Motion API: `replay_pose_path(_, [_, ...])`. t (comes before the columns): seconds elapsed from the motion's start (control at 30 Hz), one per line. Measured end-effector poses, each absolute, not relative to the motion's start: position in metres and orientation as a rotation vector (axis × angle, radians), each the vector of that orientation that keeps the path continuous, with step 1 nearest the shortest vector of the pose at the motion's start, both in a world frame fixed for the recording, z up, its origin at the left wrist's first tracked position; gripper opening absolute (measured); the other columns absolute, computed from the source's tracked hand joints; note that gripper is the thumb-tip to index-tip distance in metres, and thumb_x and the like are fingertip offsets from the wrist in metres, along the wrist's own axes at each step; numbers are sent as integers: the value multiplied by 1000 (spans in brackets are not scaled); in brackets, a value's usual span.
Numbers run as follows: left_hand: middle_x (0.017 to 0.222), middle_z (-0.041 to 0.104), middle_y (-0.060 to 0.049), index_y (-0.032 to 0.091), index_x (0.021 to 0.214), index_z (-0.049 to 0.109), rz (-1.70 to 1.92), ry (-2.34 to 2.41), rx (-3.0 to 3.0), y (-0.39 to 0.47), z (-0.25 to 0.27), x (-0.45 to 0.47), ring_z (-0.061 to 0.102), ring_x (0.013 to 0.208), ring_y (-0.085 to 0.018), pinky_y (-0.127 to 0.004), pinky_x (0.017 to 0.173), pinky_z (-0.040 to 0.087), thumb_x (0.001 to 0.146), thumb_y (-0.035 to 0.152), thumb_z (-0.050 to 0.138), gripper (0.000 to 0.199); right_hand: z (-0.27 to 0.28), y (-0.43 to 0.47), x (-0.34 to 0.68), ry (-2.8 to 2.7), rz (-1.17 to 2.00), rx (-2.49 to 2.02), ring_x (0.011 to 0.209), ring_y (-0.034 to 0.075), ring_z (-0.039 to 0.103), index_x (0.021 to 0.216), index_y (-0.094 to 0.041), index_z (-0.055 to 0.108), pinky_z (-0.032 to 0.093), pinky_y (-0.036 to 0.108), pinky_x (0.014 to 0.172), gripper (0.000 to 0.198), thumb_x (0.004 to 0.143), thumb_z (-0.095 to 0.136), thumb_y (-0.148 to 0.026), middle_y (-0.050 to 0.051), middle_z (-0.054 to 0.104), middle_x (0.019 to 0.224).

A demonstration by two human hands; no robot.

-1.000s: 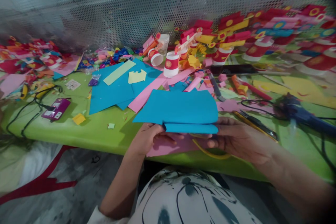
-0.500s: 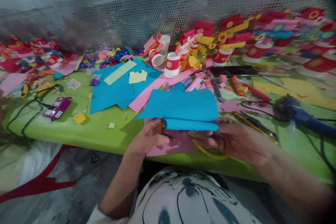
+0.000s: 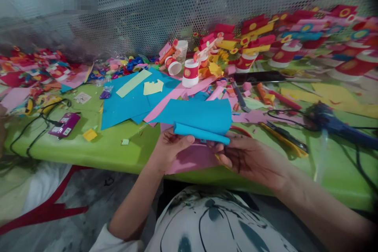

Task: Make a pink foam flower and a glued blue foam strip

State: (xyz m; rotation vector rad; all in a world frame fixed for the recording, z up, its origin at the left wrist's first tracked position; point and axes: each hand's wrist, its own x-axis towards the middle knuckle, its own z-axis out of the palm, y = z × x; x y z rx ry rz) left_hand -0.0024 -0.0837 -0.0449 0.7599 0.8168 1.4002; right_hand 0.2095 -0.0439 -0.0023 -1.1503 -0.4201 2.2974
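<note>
A blue sheet of paper (image 3: pixel 197 114) is held over the table, its near edge curled into a thin roll (image 3: pixel 201 132). My left hand (image 3: pixel 171 149) pinches the left end of that roll, thumb on top. At the other end, my right hand (image 3: pixel 254 157) grips the roll with its fingertips. Something thin and yellow shows by the right fingers, and a red curved edge shows behind that hand; I cannot make out what they belong to. Under my hands lies a pink sheet (image 3: pixel 191 160) along the table's edge.
Several red-and-white paper cups (image 3: pixel 190 74) with coloured paper rolls line the back. On the right are a yellow box cutter (image 3: pixel 285 139) and a blue glue gun (image 3: pixel 339 128). Blue sheets (image 3: pixel 126 102) and a purple device (image 3: pixel 64 125) with a cable lie leftward on the green table (image 3: pixel 109 147).
The rolled edge has moved left and now tilts down to the right. My left thumb has come up onto the roll. The yellow loop below my right hand has mostly gone from sight.
</note>
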Motion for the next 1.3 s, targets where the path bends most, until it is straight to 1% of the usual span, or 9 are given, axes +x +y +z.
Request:
replay_pose_path(0.1, [93,81,-4,21,92,80,1387,796,656,-81,-39,-1,76,91,-22,-38,91,61,74,30,88,22,-1,-44,209,-545,2327,-1070,70,14,73,90,-15,74,66,21,64,13,78,78,-10,6,75,80])
replay_pose_path(0.17, [90,81,-4,19,88,78,1383,787,579,-79,-35,-2,77,86,-21,-36,83,63,75,30,88,20,0,-46,208,-632,2298,-1005,71,14,73,89,-16,76,66,21,64,13,77,81,-15,6,76,83])
replay_pose_path(0.3, [84,80,-4,16,80,72,1353,772,433,-77,-31,-6,78,83,-19,-31,77,65,77,29,86,19,-3,-54,204,-774,2120,-914,70,15,73,92,-21,79,66,26,64,22,72,88,-20,3,77,80])
replay_pose_path(0.47, [83,80,-4,14,89,72,1290,810,225,-74,-30,-12,78,80,-16,-24,73,65,87,26,77,13,-17,-61,191,-1086,1834,-814,70,11,70,106,-27,79,62,26,68,34,73,89,-28,1,76,93])
replay_pose_path(0.6, [85,80,-4,13,97,72,1310,877,107,-71,-28,-9,78,78,-13,-20,74,64,95,25,68,13,-29,-56,178,-1260,1483,-865,75,14,67,116,-24,76,61,29,69,44,75,87,-32,4,74,100])
replay_pose_path(0.73, [84,80,-4,14,96,72,1360,900,84,-69,-27,-1,78,77,-13,-20,72,64,96,25,67,13,-34,-49,173,-1280,1389,-927,70,15,67,119,-21,74,62,31,66,46,78,84,-39,6,74,100])
replay_pose_path(1.0, [92,81,-8,13,102,74,1451,886,185,-70,-35,7,78,84,-16,-25,81,64,89,28,76,20,-41,-45,177,-1335,1376,-916,67,15,68,113,-22,74,60,30,63,41,77,85,-39,2,73,88])
replay_pose_path(1.2, [75,77,-1,15,87,72,1482,913,181,-73,-36,9,75,70,-12,-22,72,62,79,32,85,23,-34,-50,178,-1481,1258,-969,73,17,68,109,-21,73,55,29,64,37,80,82,-41,3,73,87])
replay_pose_path(1.3, [79,77,0,17,91,71,1521,951,257,-74,-38,11,74,74,-13,-23,74,60,75,34,87,28,-29,-50,177,-1515,1299,-936,70,17,65,101,-20,71,52,28,61,32,80,81,-43,1,71,79])
